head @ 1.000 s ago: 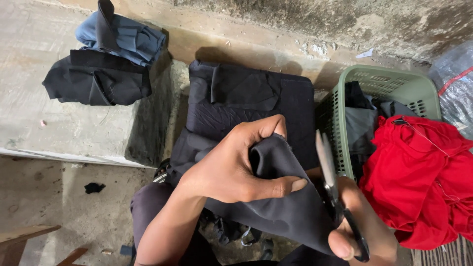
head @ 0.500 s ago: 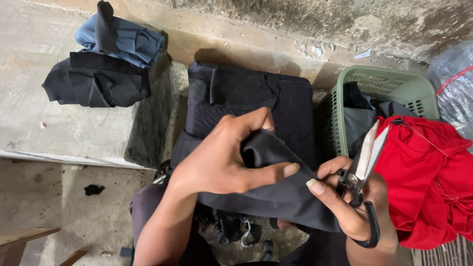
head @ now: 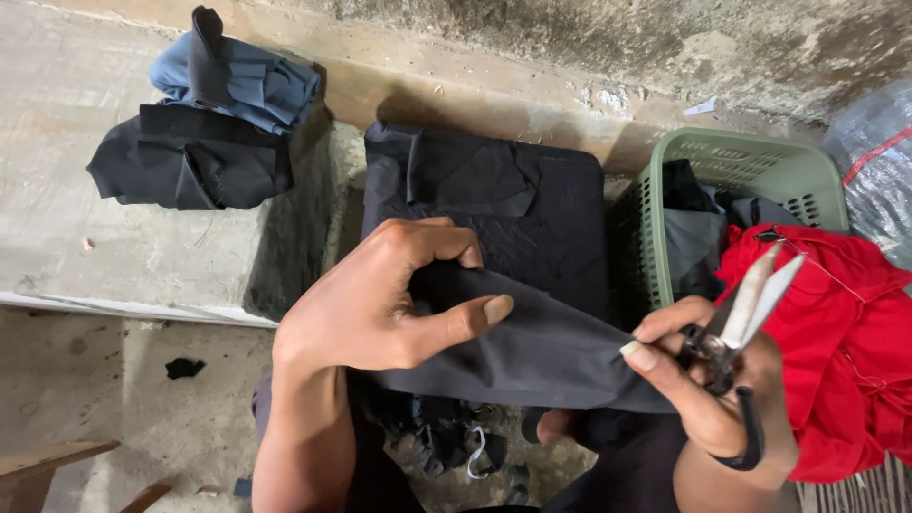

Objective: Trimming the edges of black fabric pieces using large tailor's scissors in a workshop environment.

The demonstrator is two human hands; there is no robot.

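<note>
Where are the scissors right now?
In the head view, lower right: the scissors are in the right hand, blades pointing up beside the red cloth.

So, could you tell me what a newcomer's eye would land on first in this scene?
Probably the bright red cloth heaped at the right, over the green basket. Next come the scissors in the right hand, blades up and slightly apart, at centre right. At centre, the left hand pinches a dark grey fabric piece stretched between both hands.
</note>
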